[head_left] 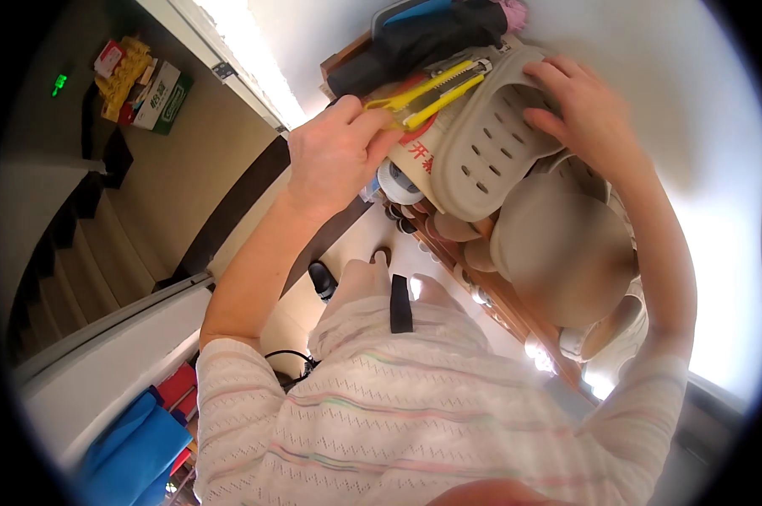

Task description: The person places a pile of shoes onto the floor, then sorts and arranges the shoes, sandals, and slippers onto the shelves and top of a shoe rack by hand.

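My left hand (pixel 335 156) pinches one end of a yellow utility knife (pixel 436 93) between thumb and fingers. The knife lies slanted over the top of the shoe rack, close to a grey-beige clog (pixel 482 160) with oval holes across its upper. My right hand (pixel 588 114) grips that clog at its foot opening, with the thumb and fingers bent over the rim. Below it sits another pale clog (pixel 558 244), partly blurred. Under the knife are a cream bag or sheet with red characters (pixel 419 153) and a white roll of tape (pixel 399 183).
A black folded umbrella (pixel 423 46) lies at the back of the wooden shoe rack (pixel 516 308), where several more shoes stand. Left is an open doorway to stairs (pixel 102 253), with a cardboard box (pixel 157 97) on the landing. Blue fabric (pixel 136 447) is at lower left.
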The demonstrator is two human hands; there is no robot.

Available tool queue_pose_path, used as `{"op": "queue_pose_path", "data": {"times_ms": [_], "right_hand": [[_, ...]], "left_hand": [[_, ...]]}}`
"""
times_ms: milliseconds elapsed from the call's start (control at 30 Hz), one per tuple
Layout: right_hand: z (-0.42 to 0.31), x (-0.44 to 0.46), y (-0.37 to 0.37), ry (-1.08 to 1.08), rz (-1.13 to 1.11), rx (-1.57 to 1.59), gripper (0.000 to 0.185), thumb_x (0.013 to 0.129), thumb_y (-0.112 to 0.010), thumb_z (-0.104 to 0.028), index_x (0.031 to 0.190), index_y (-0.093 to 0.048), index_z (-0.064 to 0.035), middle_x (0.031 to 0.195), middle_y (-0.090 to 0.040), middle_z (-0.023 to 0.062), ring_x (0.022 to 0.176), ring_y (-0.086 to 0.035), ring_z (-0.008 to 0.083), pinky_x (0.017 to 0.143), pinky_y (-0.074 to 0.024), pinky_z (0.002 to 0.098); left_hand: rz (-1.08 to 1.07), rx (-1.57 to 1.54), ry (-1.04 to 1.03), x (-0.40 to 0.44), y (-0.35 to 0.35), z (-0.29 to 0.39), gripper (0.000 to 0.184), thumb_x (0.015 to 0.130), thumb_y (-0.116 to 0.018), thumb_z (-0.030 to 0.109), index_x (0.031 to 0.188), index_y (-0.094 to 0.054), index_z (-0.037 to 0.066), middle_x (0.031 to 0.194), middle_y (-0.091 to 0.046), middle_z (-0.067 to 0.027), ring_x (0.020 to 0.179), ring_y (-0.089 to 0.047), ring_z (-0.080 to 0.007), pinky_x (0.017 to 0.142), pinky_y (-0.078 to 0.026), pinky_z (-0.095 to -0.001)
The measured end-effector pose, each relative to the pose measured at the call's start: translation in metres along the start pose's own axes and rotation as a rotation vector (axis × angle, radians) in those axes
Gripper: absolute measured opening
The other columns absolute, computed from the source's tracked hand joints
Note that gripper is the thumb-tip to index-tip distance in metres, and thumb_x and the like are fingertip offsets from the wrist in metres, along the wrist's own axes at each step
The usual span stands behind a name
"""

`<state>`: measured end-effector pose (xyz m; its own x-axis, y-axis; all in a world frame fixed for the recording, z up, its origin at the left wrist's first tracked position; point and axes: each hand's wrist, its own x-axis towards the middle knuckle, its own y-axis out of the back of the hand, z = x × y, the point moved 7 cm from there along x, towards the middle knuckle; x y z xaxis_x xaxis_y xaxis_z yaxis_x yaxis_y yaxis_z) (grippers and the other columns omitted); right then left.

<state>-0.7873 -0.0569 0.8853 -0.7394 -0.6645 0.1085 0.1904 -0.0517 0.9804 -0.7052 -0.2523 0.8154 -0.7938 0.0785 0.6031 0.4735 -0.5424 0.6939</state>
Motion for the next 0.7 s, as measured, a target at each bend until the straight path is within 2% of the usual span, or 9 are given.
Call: {"op": "queue_pose_path", "data": {"times_ms": [133,233,333,433,533,700], "right_hand": [[0.015,0.003,-0.011,-0.061,-0.009,-0.041,0.036,0.075,-0.063,-0.025,0.108,-0.053,-0.0126,0.103,-0.055,0.0030,0.095,-0.054,0.0245,0.073,-0.0472,0.0371],[0.019,0.006,-0.015,-0.096,0.010,-0.083,0.034,0.076,-0.061,-0.022,0.108,-0.053,-0.0142,0.102,-0.055,0.0038,0.091,-0.056,0.0251,0.072,-0.0473,0.0372],[0.019,0.012,-0.021,-0.063,-0.032,-0.076,0.030,0.077,-0.059,-0.018,0.107,-0.054,-0.0150,0.100,-0.055,0.0042,0.088,-0.057,0.0247,0.071,-0.0474,0.0374],[0.016,0.019,-0.021,-0.032,-0.051,-0.097,0.028,0.077,-0.056,-0.014,0.105,-0.055,-0.0158,0.097,-0.055,0.0040,0.086,-0.058,0.0238,0.069,-0.0476,0.0372],[0.016,0.023,-0.024,-0.036,-0.038,-0.129,0.028,0.077,-0.054,-0.013,0.105,-0.056,-0.0167,0.095,-0.056,0.0036,0.085,-0.058,0.0232,0.067,-0.0479,0.0369],[0.017,0.020,-0.026,-0.031,0.030,-0.122,0.030,0.077,-0.053,-0.011,0.106,-0.057,-0.0185,0.094,-0.056,0.0035,0.083,-0.058,0.0225,0.065,-0.0480,0.0375]], "left_hand": [[-0.015,0.041,0.024,0.005,0.002,0.004,0.021,0.067,-0.073,0.022,0.084,-0.064,0.013,0.063,-0.049,-0.0010,0.049,-0.049,-0.0144,0.044,-0.040,-0.0250],[-0.012,0.014,0.070,0.012,0.004,0.005,0.027,0.068,-0.072,0.030,0.086,-0.063,0.012,0.065,-0.052,-0.0010,0.051,-0.051,-0.0158,0.045,-0.041,-0.0255],[-0.098,0.112,0.045,0.020,0.000,0.011,0.031,0.071,-0.068,0.037,0.087,-0.063,0.011,0.068,-0.057,-0.0030,0.056,-0.056,-0.0198,0.048,-0.043,-0.0288],[-0.297,0.234,0.104,0.027,-0.008,0.009,0.033,0.073,-0.064,0.041,0.086,-0.063,0.010,0.070,-0.060,-0.0060,0.062,-0.059,-0.0241,0.052,-0.045,-0.0333],[-0.430,0.248,0.165,0.034,-0.009,0.009,0.031,0.074,-0.063,0.039,0.083,-0.063,0.009,0.070,-0.061,-0.0078,0.063,-0.059,-0.0257,0.053,-0.045,-0.0359],[-0.341,0.247,0.173,0.031,-0.009,0.008,0.030,0.074,-0.064,0.036,0.081,-0.063,0.007,0.071,-0.061,-0.0078,0.064,-0.059,-0.0261,0.054,-0.045,-0.0358]]}}
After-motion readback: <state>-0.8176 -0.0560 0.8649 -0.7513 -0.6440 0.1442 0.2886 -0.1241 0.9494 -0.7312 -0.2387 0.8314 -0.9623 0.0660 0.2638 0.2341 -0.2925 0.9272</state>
